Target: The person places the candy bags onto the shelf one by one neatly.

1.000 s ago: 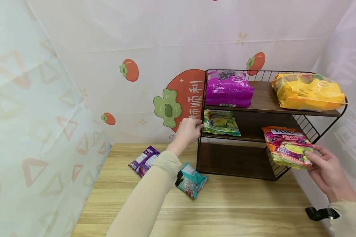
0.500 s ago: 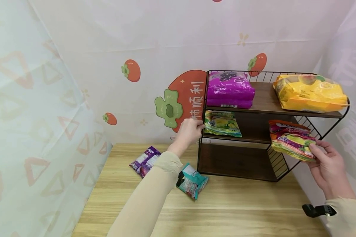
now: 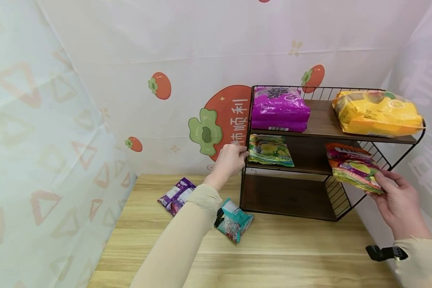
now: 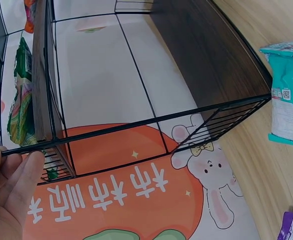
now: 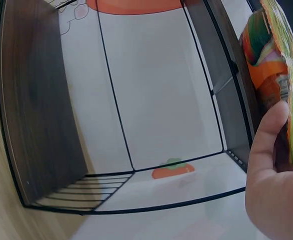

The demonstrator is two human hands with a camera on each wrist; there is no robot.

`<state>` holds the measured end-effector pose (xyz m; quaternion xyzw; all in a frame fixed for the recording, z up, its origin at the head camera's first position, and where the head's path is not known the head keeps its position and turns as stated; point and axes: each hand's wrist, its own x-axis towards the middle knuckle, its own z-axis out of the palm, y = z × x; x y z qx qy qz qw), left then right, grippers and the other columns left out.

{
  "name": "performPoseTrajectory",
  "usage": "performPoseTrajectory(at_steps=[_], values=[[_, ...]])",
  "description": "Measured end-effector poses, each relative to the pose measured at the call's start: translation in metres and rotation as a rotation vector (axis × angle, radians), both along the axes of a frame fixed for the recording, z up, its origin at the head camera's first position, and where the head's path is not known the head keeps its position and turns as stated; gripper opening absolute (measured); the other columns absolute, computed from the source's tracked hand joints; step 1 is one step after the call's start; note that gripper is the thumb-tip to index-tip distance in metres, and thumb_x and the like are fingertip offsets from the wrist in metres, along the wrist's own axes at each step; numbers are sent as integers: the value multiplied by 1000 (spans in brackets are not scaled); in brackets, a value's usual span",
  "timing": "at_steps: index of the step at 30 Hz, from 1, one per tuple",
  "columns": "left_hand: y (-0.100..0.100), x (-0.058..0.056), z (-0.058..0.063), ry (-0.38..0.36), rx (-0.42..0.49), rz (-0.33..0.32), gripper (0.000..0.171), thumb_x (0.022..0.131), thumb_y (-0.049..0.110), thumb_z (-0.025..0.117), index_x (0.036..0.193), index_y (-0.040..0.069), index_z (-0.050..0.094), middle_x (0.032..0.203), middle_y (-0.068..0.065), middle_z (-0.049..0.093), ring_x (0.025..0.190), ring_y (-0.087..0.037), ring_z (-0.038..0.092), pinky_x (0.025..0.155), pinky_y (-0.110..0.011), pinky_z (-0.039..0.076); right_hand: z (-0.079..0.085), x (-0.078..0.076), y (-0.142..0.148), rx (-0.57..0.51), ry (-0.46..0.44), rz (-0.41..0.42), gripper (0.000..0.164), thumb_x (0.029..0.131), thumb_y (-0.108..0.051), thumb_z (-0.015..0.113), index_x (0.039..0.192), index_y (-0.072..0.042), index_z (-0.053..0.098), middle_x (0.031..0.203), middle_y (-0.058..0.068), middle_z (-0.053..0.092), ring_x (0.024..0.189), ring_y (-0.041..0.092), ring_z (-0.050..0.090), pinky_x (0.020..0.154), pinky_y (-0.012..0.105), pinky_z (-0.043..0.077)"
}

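My left hand grips the front left black wire upright of a three-tier shelf rack; in the left wrist view the fingers curl round that wire. At the rack's right side, my right hand pinches the near edge of a red and purple FOX'S fruit candy bag. The bag's far part reaches over the right end of the middle shelf, tilted. In the right wrist view the thumb presses the bag's back. A green candy bag lies at the left of that middle shelf.
On the top shelf sit a purple bag at the left and a yellow bag at the right. The wooden table bears a teal bag and a dark purple bag, left of the rack. Printed cloth walls stand around.
The right hand has carried the red and purple candy bag up and forward, onto the level of the middle shelf. My left hand keeps its grip on the rack.
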<state>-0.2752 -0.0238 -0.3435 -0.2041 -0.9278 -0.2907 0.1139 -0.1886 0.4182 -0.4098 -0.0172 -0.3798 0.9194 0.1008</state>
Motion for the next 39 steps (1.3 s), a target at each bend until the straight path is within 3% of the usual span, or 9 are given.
performPoseTrajectory(at_steps=[11, 17, 23, 27, 31, 33, 35, 37, 39], values=[[1, 0, 0, -5, 11, 3, 23, 103, 19, 63, 118, 8, 78, 116, -9, 76, 105, -24, 72, 85, -35, 60, 15, 2, -14, 158, -103, -183, 23, 94, 8, 65, 110, -6, 55, 98, 2, 73, 68, 22, 74, 45, 38, 58], [1, 1, 0, 0, 11, 2, 23, 103, 19, 62, 117, 8, 78, 116, -9, 75, 105, -24, 72, 86, -35, 60, 15, 8, -18, 174, -75, -215, 25, 93, 11, 65, 111, -5, 57, 99, 2, 75, 75, 17, 75, 53, 32, 60], [1, 0, -1, 3, 13, 0, 23, 103, 19, 63, 117, 8, 78, 116, -9, 75, 106, -25, 72, 87, -36, 60, 9, 16, -26, 231, 62, -228, 38, 91, 19, 61, 121, -2, 56, 118, 3, 69, 96, 9, 70, 71, 21, 60], [1, 0, -2, 19, 12, -1, 22, 103, 18, 63, 116, 8, 78, 114, -9, 76, 103, -24, 72, 85, -36, 60, 5, 22, -31, 463, 78, -207, 50, 92, 17, 62, 133, -9, 53, 155, 2, 43, 111, 2, 59, 83, 11, 54], [1, 0, -1, 38, 5, -7, 21, 103, 18, 63, 113, 8, 79, 110, -8, 76, 101, -24, 72, 84, -35, 60, 4, 24, -37, 1011, -56, -335, 49, 96, -3, 68, 142, -9, 53, 162, 0, 19, 109, -5, 44, 83, 0, 43], [1, 0, -1, 46, -1, -9, 21, 103, 17, 63, 112, 8, 79, 109, -8, 76, 101, -23, 72, 84, -35, 60, 4, 23, -42, 1242, -101, -444, 47, 95, -7, 71, 140, -3, 56, 154, 6, 28, 112, -3, 40, 87, -2, 37], [1, 0, -1, 48, -3, -8, 21, 103, 17, 63, 112, 8, 79, 109, -8, 76, 101, -23, 72, 84, -35, 60, 2, 21, -46, 1386, -54, -560, 44, 92, -3, 74, 132, 5, 60, 143, 16, 39, 116, 11, 45, 96, 5, 34], [1, 0, -1, 49, -3, -6, 21, 103, 17, 63, 112, 8, 79, 109, -8, 76, 102, -24, 72, 85, -36, 60, -1, 20, -49, 1474, 45, -654, 41, 88, 0, 76, 125, 10, 61, 135, 28, 44, 119, 30, 47, 104, 22, 35], [1, 0, -1, 49, -1, -6, 21, 103, 17, 63, 112, 8, 79, 109, -8, 76, 102, -24, 72, 85, -36, 60, -3, 18, -49, 1548, 188, -740, 38, 92, -13, 75, 117, 14, 63, 127, 37, 48, 117, 50, 44, 103, 43, 34]])
